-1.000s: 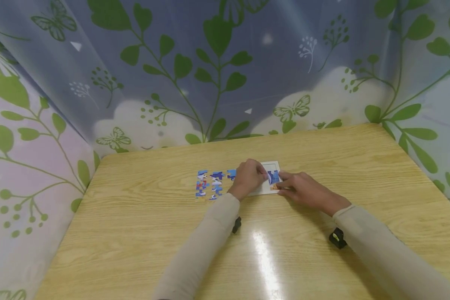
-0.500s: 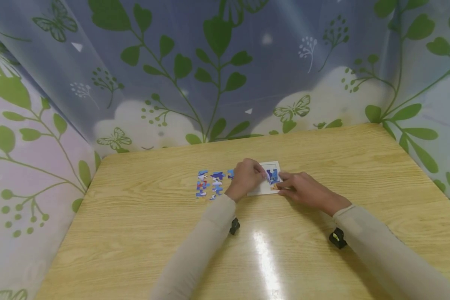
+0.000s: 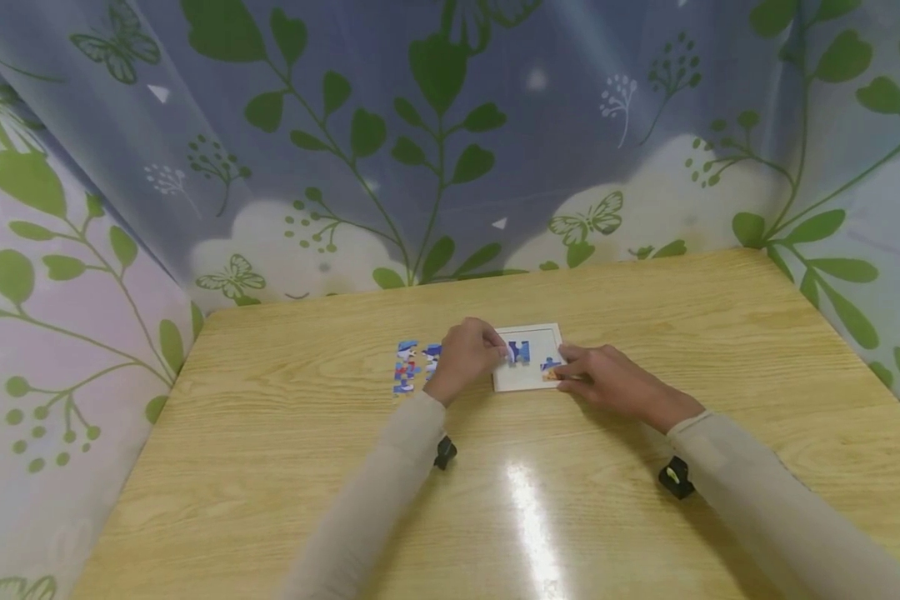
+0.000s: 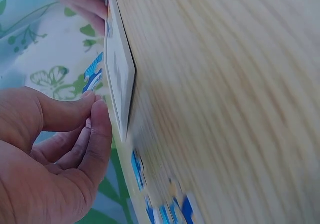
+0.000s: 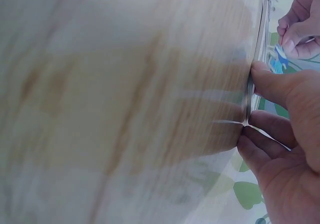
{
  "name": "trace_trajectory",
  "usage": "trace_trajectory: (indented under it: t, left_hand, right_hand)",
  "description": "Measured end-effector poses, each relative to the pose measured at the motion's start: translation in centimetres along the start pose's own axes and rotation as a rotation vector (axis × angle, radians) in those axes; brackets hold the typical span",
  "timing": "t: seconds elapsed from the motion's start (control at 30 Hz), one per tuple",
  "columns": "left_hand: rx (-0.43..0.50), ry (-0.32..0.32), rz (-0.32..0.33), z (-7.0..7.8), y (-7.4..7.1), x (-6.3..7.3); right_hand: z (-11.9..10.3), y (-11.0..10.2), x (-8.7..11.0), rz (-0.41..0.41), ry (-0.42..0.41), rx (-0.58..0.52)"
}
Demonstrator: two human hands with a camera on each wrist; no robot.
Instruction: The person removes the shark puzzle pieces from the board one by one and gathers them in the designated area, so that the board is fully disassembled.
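My left hand (image 3: 467,357) pinches a blue jigsaw piece (image 3: 520,353) between thumb and fingertip. In the left wrist view this piece (image 4: 93,73) is raised beside the white puzzle tray (image 4: 120,69), apart from its surface. The tray (image 3: 521,387) lies flat on the table, mostly bare. One blue-and-orange corner piece (image 3: 548,367) sits at its lower right, partly covered by fingers. My right hand (image 3: 611,379) grips the tray's right edge. From the right wrist view, the thumb and fingers of that hand (image 5: 292,119) are around the thin edge.
Several loose jigsaw pieces (image 3: 406,367) lie in columns left of the tray, some hidden behind my left hand. The wooden table (image 3: 307,467) meets a leaf-patterned curtain (image 3: 390,167) at its back edge. Black wrist cameras hang under both sleeves.
My left hand has moved left with the pinched piece, from over the tray's right side to its left-middle part, uncovering more of the tray. The right hand has stayed at the tray's edge.
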State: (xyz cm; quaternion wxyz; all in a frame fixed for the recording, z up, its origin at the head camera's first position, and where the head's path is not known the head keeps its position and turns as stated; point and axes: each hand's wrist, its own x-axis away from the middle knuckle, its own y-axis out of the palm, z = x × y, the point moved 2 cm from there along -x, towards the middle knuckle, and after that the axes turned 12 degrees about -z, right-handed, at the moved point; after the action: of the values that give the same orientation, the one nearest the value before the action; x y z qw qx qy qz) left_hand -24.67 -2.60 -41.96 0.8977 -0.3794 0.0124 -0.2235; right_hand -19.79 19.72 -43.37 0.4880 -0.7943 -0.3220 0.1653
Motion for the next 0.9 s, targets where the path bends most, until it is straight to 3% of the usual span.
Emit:
trace_trajectory:
  t: [0.57, 0.9]
  left_hand:
    - [-0.046, -0.044, 0.024, -2.4, -2.8, 2.5]
    - [-0.082, -0.067, 0.013, -3.3, -3.4, 3.6]
  right_hand:
    - [-0.1, -0.1, 0.2, 0.014, -0.020, 0.001]
    - [0.1, 0.0, 0.1, 0.032, -0.045, 0.017]
